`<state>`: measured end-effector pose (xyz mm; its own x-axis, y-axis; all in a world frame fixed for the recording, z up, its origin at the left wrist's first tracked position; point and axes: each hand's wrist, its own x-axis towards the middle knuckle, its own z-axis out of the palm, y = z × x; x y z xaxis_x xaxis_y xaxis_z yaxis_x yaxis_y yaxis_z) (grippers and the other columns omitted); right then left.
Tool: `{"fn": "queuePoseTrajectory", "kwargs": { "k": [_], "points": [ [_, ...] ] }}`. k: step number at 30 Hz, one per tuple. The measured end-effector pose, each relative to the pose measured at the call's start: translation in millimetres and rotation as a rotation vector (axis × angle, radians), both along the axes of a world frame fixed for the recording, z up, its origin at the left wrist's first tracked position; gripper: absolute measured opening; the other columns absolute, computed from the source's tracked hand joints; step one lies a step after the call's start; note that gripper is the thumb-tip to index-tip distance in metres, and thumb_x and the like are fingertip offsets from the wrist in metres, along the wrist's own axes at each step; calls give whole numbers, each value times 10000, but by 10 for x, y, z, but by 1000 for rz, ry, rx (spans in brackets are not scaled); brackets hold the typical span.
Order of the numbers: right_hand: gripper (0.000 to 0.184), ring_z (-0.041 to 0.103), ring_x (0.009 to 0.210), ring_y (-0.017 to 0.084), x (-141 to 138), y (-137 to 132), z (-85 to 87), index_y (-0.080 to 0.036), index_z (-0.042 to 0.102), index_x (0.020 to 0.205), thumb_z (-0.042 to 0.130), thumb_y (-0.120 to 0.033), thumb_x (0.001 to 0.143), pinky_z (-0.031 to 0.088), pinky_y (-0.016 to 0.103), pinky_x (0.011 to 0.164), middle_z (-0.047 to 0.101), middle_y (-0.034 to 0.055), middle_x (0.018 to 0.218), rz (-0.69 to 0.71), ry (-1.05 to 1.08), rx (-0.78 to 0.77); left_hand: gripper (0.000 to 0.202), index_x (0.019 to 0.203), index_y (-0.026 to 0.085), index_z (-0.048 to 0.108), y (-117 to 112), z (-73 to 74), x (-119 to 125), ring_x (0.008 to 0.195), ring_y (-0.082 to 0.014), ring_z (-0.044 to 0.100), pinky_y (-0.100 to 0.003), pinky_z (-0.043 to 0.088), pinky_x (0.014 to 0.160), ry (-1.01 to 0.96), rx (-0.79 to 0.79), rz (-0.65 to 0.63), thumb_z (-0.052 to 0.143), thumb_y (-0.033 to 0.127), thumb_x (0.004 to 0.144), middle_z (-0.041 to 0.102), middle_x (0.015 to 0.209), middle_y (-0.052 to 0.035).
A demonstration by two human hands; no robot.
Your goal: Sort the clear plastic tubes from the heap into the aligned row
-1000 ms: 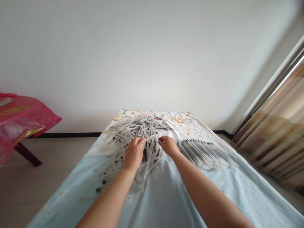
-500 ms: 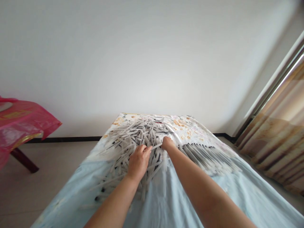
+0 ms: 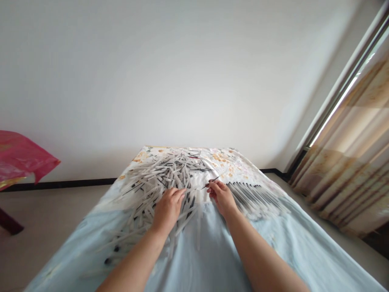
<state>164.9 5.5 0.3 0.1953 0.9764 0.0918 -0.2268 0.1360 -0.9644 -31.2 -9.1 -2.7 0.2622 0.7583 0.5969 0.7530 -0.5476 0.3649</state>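
The left hand point(image 3: 167, 207) lies palm down on a loose pile point(image 3: 158, 178) of thin white and grey sticks. Its fingers are spread a little and only slightly bent, so the hand is open and it presses on the sticks without closing around any of them. The pile reaches out in front of this hand, to its left, and also under its wrist, and the sticks there cross each other in all directions.

The right hand point(image 3: 222, 196) is just beside the right edge of the pile. Its fingertips are pinched together on one thin dark stick point(image 3: 212, 180), which points away from the hand, up and a little to the right, above the pile's edge. The two hands are near each other but apart.

Directly to the right of the right hand there is an ordered row point(image 3: 258, 196) of similar sticks, which lie side by side. All of this rests on a light blue cloth point(image 3: 209, 255), which has a flower pattern beyond the hands.

Far to the left of the left hand is a red plastic sheet point(image 3: 21, 158), and far to the right of the right hand hangs a beige curtain point(image 3: 355, 162).
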Motion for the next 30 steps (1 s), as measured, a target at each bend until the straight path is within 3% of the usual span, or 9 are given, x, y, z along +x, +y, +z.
{"fn": "queuePoseTrajectory", "kwargs": {
  "k": [4,8,12,16,19,24,30],
  "points": [
    [169,536,560,103,55,-38,-74,-189,502,733,551,-339,675,387,214,491,622,29,769,-47,59,5,280,1024,218,587,31,-46,27,895,-177,545,-330,414,825,-107,-60,-58,392,263,827,610,929,-59],
    [167,519,547,98,39,-34,-121,-177,505,679,554,-336,683,368,206,480,616,19,725,14,21,22,257,974,209,597,76,-77,44,906,-202,577,-347,421,830,-334,-234,-53,445,309,792,643,940,-64],
    [154,474,511,79,-44,-85,-106,-167,522,659,572,-312,678,357,200,473,575,-5,668,64,38,60,256,929,170,541,82,-41,123,782,-205,631,-340,481,728,-815,-549,-125,509,349,749,670,832,-78],
    [146,446,465,73,-128,-142,-55,-171,551,747,577,-295,675,368,214,485,553,-24,602,107,113,84,181,797,163,499,39,40,201,834,-197,629,-357,473,782,-1294,-745,-254,588,294,709,671,866,-98],
    [168,481,485,92,-168,-157,-35,-167,546,766,585,-283,651,385,230,504,577,-7,598,107,176,76,148,738,146,498,23,66,209,829,-190,632,-350,479,789,-1511,-835,-267,621,210,685,673,861,-105],
    [156,509,516,110,-195,-153,-46,-168,543,748,590,-266,636,389,233,510,579,-2,573,60,216,57,79,715,137,518,49,49,192,777,-164,642,-328,496,778,-1645,-853,-225,594,129,695,681,800,-86],
    [161,487,499,89,-231,-159,-61,-165,581,772,595,-276,657,379,226,510,605,7,614,121,214,63,45,730,122,532,18,84,234,790,-169,641,-321,499,783,-1676,-907,-240,572,108,716,678,833,-106]
  ]
}}
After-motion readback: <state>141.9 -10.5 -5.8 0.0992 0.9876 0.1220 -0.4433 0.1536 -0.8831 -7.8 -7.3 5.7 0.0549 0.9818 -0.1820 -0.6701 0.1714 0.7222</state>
